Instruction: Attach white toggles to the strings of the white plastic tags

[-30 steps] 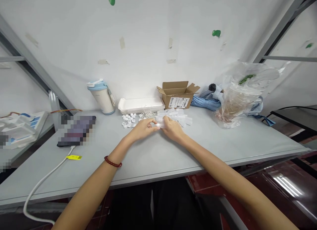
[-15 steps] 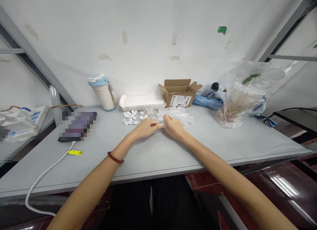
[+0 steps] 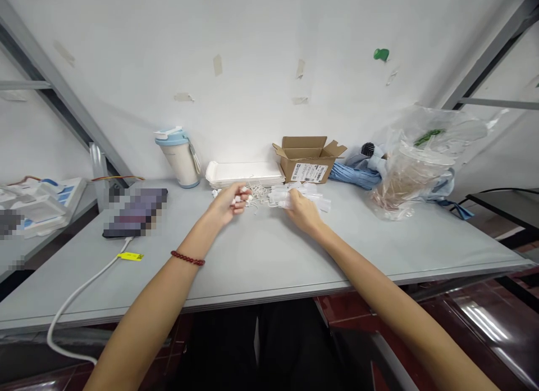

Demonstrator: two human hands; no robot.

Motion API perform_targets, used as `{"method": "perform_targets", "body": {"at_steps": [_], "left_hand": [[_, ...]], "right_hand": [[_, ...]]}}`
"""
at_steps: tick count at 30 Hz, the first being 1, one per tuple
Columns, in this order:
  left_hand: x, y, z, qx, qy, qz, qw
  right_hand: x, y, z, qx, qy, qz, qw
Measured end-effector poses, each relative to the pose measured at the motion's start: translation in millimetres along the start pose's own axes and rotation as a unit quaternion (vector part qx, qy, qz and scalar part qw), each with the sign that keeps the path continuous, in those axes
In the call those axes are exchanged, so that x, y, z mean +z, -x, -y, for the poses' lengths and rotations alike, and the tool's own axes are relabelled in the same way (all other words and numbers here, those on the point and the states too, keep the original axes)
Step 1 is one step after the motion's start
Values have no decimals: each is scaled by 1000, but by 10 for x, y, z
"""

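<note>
My left hand (image 3: pixel 227 205), with a red bead bracelet (image 3: pixel 187 258) on its wrist, is at the pile of small white plastic caps (image 3: pixel 215 193). Its fingers are loosely curled and apart; white pieces show between and beside them, and I cannot make out a firm grip on any. To the right, my right hand (image 3: pixel 305 210) is closed on a clear plastic tube (image 3: pixel 284 202), partly covered by the fingers. More clear tubes (image 3: pixel 322 203) lie behind and beside that hand. Thin white loops of string (image 3: pixel 257 193) lie between the two hands.
Behind the parts stand a stack of flat white boxes (image 3: pixel 246 171) and an open cardboard box (image 3: pixel 309 162). A tumbler (image 3: pixel 180 160) and a phone (image 3: pixel 137 211) with a white cable (image 3: pixel 73 298) are left. Blue fabric (image 3: pixel 356 175) and a bagged cup (image 3: pixel 416 172) are right.
My hands, together before, have come apart. My left hand has moved left and back to the white caps, its fingers loosened. My right hand has shifted slightly right, staying closed.
</note>
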State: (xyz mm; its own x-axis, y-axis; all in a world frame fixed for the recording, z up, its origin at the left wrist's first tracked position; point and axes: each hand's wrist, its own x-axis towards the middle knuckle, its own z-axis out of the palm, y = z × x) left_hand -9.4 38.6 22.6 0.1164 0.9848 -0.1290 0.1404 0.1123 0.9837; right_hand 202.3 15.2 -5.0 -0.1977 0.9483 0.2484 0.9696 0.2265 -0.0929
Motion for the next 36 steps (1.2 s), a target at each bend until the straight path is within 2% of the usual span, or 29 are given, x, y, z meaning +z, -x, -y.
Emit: {"method": "perform_targets", "body": {"at_steps": [1,2,3,4,6,7,9,11,19,25,27,29,31,33,34,36], "left_hand": [[-63,-33,-9,40,-52,-76,995],[-126,-70,-6,81,-132,-163,974],[-184,-110,7,118,-229,-228,939],[-235,-150,29,144,-324,-266,896],[-303,-225,84,163,-473,-271,822],[-318,-256,112,162,-523,-255,797],[-317,-299,159,154,-581,-223,767],[-295,-318,190,147,-605,-202,756],[-267,-296,250,152,-617,-170,753],[-269,-294,242,158,-614,-178,752],[-255,-253,192,163,-585,-195,770],[-204,-180,126,179,-522,-191,812],[-101,-87,71,209,-439,-133,864],[49,3,53,237,-369,-28,898],[132,39,63,245,-354,27,902],[290,82,115,246,-361,87,895]], "right_hand": [[5,-1,0,-2,-6,-2,1000],[14,-3,1,-5,-10,-4,1000],[26,-5,4,-8,-13,-6,1000],[39,-6,8,-11,-15,-7,1000],[64,-9,18,-16,-16,-9,1000],[74,-10,23,-18,-17,-10,1000],[86,-10,35,-22,-19,-12,1000],[87,-8,46,-23,-20,-12,999],[87,-10,54,-11,-67,-12,998],[89,-20,60,-19,-93,-13,995],[68,-8,73,-30,-62,-9,998],[42,8,90,-50,-7,-5,999],[20,20,106,-72,49,-5,996],[13,24,115,-97,86,-13,991],[16,24,115,-112,98,-20,989],[33,18,107,-140,116,-37,983]]}}
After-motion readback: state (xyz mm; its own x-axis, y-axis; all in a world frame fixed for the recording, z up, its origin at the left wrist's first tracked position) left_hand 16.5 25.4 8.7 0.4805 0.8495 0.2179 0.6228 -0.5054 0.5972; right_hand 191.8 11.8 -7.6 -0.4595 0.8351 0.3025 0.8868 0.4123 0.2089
